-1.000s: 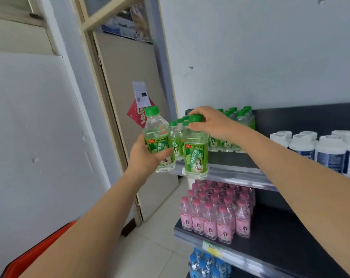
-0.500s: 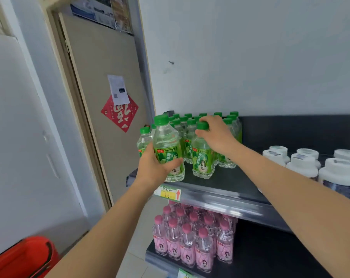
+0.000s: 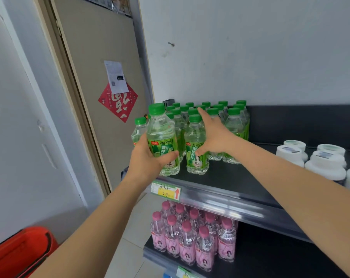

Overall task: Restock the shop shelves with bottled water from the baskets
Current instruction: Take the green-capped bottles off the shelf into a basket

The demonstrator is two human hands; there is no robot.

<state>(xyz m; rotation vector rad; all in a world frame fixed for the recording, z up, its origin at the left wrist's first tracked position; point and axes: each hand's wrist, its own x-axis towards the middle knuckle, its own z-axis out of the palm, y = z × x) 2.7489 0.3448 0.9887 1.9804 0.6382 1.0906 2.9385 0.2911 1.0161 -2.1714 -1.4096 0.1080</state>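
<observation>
Two front lime bottles (image 3: 196, 149), one in left hand (image 3: 148, 159)

A beige door (image 3: 102, 57) at far left carries a red diamond decoration (image 3: 119, 104) with a white paper notice (image 3: 116, 77) overlapping its top. White-lidded jars (image 3: 310, 157) stand at right. A yellow price tag (image 3: 166, 191) sits near.
</observation>
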